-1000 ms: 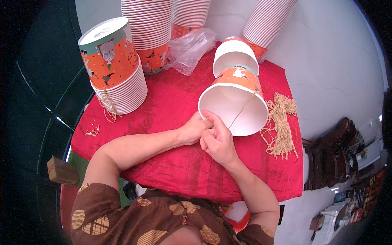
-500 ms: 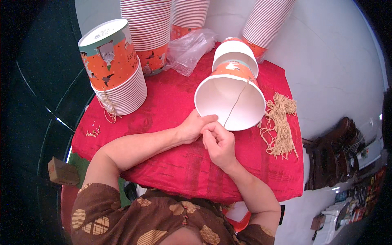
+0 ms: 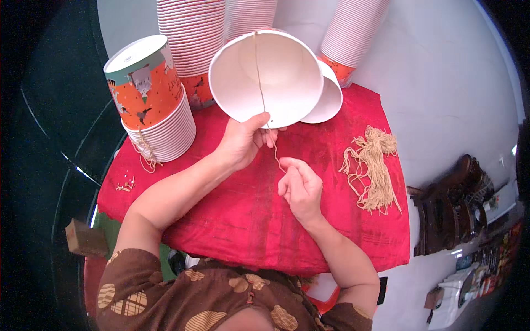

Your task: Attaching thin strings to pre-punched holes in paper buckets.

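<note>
My left hand [image 3: 243, 144] grips the near rim of a white paper bucket [image 3: 266, 77], tipped so its open mouth faces me, in the upper middle of the frame. A tan string [image 3: 259, 71] runs down the inside wall from the far rim and passes out at the near rim beside my left thumb. My right hand [image 3: 301, 187], just below and right of centre, is closed with the fingertips pinched on the free end of that string; the short stretch between the two hands hangs slightly slack.

I judge the step in hand to be threading the string through the rim to form a handle. The next move calls for a steady pull with the right hand while the left keeps the rim from turning.

A second white bucket [image 3: 326, 102] lies behind the first, touching it. A bundle of cut strings [image 3: 372, 168] rests on the red cloth [image 3: 232, 215] at centre right. At upper left stands a stack of buckets [image 3: 152, 107], its top one printed orange with teal and small dark figures, a white base facing up. Three taller stacks [image 3: 190, 38] with white ribbed rims and orange lower bands line the upper edge. A small brown block [image 3: 85, 238] sits at lower left.
</note>
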The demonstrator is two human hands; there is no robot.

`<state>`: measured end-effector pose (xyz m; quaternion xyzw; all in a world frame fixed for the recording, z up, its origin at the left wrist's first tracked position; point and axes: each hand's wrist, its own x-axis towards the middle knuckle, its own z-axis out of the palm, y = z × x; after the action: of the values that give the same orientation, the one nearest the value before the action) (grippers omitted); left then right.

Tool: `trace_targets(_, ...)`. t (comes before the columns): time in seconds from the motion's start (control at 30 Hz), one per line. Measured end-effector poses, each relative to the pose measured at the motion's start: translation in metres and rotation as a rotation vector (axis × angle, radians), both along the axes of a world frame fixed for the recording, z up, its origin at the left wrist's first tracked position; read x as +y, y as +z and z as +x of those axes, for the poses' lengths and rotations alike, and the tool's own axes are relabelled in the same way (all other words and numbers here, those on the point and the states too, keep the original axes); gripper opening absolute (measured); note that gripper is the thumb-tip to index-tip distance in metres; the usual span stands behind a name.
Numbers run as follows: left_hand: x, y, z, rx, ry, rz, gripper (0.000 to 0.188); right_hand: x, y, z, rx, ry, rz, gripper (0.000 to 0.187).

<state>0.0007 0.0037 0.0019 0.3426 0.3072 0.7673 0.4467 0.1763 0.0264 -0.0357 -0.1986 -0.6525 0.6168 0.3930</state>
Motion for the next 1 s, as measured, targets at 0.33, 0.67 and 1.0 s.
trace_targets(0.33,-0.008,0.000,0.020,-0.007,-0.032,0.001,0.024,0.005,0.000,-0.004,-0.181,0.364,-0.554,0.072)
trace_targets(0.67,-0.019,-0.014,0.040,-0.012,-0.281,-0.012,0.022,0.044,-0.003,0.002,0.244,0.001,-0.608,0.043)
trace_targets(1.0,-0.013,-0.021,0.037,-0.067,-0.263,-0.085,0.026,0.060,0.005,0.010,0.329,-0.032,-0.604,0.030)
